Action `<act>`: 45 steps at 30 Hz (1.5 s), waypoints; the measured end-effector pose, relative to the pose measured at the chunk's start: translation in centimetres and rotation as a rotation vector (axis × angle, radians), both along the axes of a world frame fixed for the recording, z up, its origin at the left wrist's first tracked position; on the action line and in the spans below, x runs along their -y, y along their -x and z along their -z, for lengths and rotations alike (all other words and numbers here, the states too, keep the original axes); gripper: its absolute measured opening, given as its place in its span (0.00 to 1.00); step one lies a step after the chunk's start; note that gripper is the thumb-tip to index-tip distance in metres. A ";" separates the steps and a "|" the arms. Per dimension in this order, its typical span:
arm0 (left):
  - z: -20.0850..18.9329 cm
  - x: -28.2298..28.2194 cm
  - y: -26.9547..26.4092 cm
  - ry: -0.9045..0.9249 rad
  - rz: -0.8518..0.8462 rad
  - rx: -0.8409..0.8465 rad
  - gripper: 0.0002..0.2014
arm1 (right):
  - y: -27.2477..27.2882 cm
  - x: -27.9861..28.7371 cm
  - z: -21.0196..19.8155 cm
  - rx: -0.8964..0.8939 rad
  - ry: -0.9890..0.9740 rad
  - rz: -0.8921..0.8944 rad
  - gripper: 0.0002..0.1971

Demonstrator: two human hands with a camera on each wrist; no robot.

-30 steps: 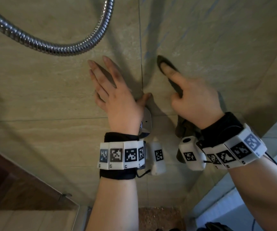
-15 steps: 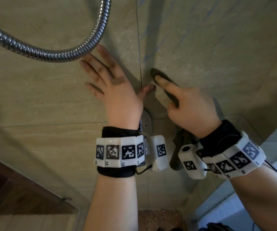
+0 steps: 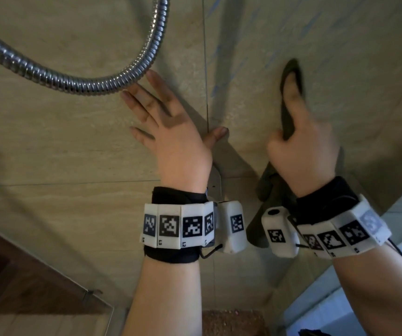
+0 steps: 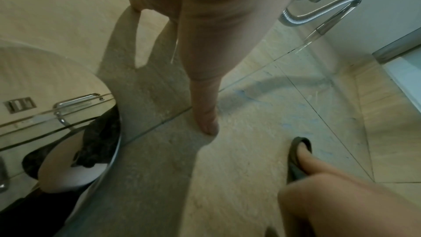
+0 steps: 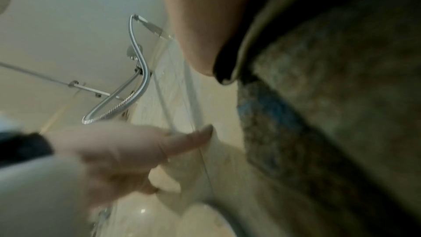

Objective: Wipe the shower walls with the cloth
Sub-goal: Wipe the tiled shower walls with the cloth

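Nearest the head camera, both forearms are seen raised toward the wall (image 3: 49,146), each wrist fitted with a black strap and a white marker band (image 3: 178,226). The left hand (image 3: 171,139) is laid flat on the beige tile, fingers straight and spread, thumb stretched out to the vertical grout line (image 3: 206,76). Nothing is held in it. The right hand (image 3: 304,144) is closed around the cloth (image 3: 289,117): the index finger is extended along it and presses its upper end to the tile, while the other fingers are curled about its middle. The cloth is dark and olive-grey, lies right of the grout line, and its lower end is seen hanging beneath the wrist. In the right wrist view its coarse weave (image 5: 330,96) fills the frame, blurred.

Beyond the left fingertips, a ribbed metal hose (image 3: 79,83) is observed looping across the wall, just beside the longest fingers; contact cannot be confirmed. Faint bluish streaks (image 3: 238,69) are noted on the tile between the hands and above.
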State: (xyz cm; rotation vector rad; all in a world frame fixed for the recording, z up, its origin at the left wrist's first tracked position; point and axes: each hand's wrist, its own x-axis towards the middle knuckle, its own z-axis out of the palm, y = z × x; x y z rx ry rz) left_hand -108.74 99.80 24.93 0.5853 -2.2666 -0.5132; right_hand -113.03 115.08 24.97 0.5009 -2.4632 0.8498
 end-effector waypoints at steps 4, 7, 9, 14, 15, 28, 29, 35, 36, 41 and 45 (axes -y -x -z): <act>0.1 0.0 0.0 0.003 -0.002 -0.001 0.67 | 0.1 0.8 -2.3 -0.049 0.049 -0.043 0.44; 0.1 0.0 -0.1 0.011 -0.003 0.002 0.67 | -0.4 1.5 -1.9 -0.031 -0.009 -0.098 0.42; 0.0 0.0 -0.2 0.010 -0.001 0.007 0.67 | -0.6 1.3 -0.8 -0.027 -0.085 -0.112 0.41; 0.1 0.1 -0.1 0.008 0.003 0.001 0.68 | 0.0 0.2 -1.4 -0.022 -0.009 -0.017 0.42; 0.1 0.1 -0.1 0.008 0.002 0.001 0.68 | 0.1 0.2 -1.8 -0.025 0.018 -0.021 0.42; 0.6 0.3 -0.2 0.045 -0.028 -0.028 0.67 | 0.1 0.3 -0.6 0.027 0.122 0.012 0.42; 0.7 0.3 -0.2 0.052 -0.037 -0.037 0.67 | 0.0 0.6 -0.6 0.025 0.135 0.005 0.43; 1.5 0.7 -0.4 0.151 -0.119 -0.086 0.65 | -1.2 2.2 0.7 0.049 -0.024 -0.092 0.42; 1.5 0.8 -0.5 0.154 -0.112 -0.086 0.64 | -1.1 2.1 0.6 0.048 0.007 -0.075 0.42; 1.1 1.8 -1.0 0.092 -0.020 -0.159 0.63 | -1.3 2.7 0.3 0.054 0.175 -0.067 0.45; 1.0 2.7 -0.8 0.097 0.017 -0.114 0.65 | -1.9 3.7 2.0 0.067 0.052 -0.154 0.44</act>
